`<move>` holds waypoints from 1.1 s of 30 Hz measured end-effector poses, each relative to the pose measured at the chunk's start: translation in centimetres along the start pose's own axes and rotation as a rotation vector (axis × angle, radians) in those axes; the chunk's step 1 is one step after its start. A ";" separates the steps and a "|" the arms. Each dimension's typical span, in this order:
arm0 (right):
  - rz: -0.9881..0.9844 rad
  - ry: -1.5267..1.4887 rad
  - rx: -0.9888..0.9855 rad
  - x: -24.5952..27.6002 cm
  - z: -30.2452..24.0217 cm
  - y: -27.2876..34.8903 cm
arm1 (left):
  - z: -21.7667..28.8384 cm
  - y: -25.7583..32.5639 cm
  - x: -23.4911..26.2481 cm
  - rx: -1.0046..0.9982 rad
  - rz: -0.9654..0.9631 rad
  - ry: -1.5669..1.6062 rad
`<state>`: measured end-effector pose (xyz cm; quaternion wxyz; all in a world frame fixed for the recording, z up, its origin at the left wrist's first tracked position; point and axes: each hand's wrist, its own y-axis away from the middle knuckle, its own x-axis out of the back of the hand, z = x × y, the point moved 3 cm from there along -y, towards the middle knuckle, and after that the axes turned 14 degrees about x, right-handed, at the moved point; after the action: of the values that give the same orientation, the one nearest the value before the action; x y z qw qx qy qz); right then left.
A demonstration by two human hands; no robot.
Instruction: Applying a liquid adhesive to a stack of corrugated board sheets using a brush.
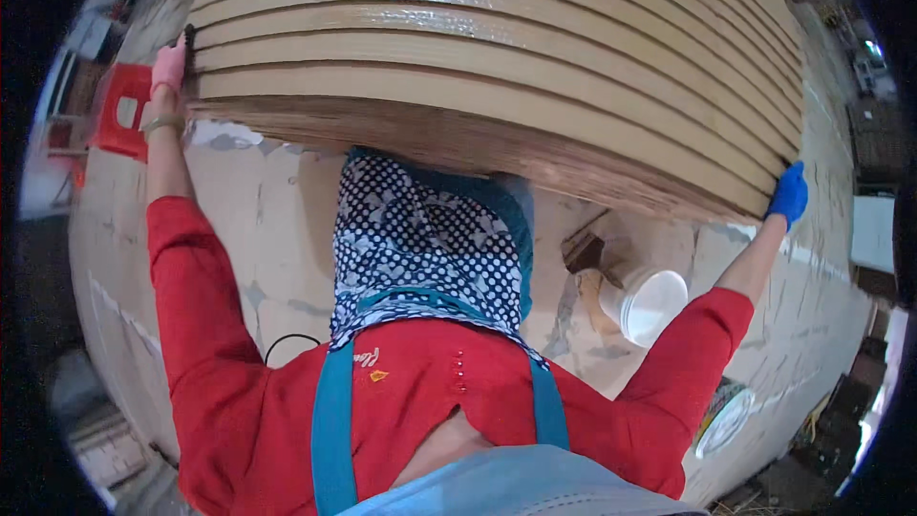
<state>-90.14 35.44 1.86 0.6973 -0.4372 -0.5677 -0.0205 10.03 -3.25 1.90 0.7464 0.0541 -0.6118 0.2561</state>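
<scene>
A wide stack of thin tan sheets [497, 86] is spread in overlapping steps in front of me, with brown edges and a glossy patch near its upper middle. In a pink glove with dark fingertips, my left hand [168, 67] grips the stack's left edge. My right hand [789, 193], gloved in blue, closes on its near right corner. Both arms reach wide apart. The fingers are partly hidden by the gloves and the stack's edges. The near edge of the stack looks blurred.
Beside the left hand is a red plastic stool [119, 113]. On the pale, stained floor [277, 258] to the right stand a white bucket [653, 306] and another round tub [724, 420]. A brown piece [583, 248] lies by the bucket.
</scene>
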 end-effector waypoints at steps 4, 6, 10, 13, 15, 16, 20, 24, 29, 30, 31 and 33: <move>-0.035 -0.059 0.004 -0.1 0.2 0.6 | 0.6 2.6 0.8 0.219 0.037 0.033; -0.086 0.028 -0.016 -0.7 0.8 0.2 | 2.3 5.4 1.1 0.317 0.135 0.054; -0.020 -0.102 -0.063 -1.3 1.6 -0.3 | 4.6 8.4 2.1 0.302 0.169 0.055; -0.078 -0.003 -0.075 -1.4 1.4 0.0 | 3.9 7.8 2.2 0.286 0.181 0.063; -0.089 0.039 -0.078 -1.2 1.1 0.1 | 3.1 6.4 1.8 0.272 0.187 0.084; -0.076 0.034 -0.062 -1.0 1.0 0.0 | 2.7 5.6 1.5 0.250 0.170 0.093; -0.021 -0.103 0.128 -0.3 1.5 0.0 | 0.3 4.1 2.2 -0.084 -0.010 0.008; -0.160 -0.210 0.326 -0.1 3.7 1.5 | -3.9 5.3 2.5 0.236 -0.422 0.077; -0.490 0.132 0.009 -0.2 5.9 3.3 | -3.8 5.0 3.0 0.179 -0.337 0.115; -0.468 0.133 0.001 0.0 5.6 3.3 | -3.3 4.5 3.6 0.080 -0.160 0.044; -0.446 0.134 -0.006 0.3 5.1 3.2 | -2.8 4.1 4.2 -0.015 0.018 -0.030; -0.430 0.055 -0.110 0.8 4.2 3.2 | -2.1 3.7 5.1 -0.111 0.207 -0.097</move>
<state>-91.44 40.49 0.56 0.6674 -0.3428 -0.6264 -0.2114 10.84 2.37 5.28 0.6874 -0.0382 -0.6627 0.2945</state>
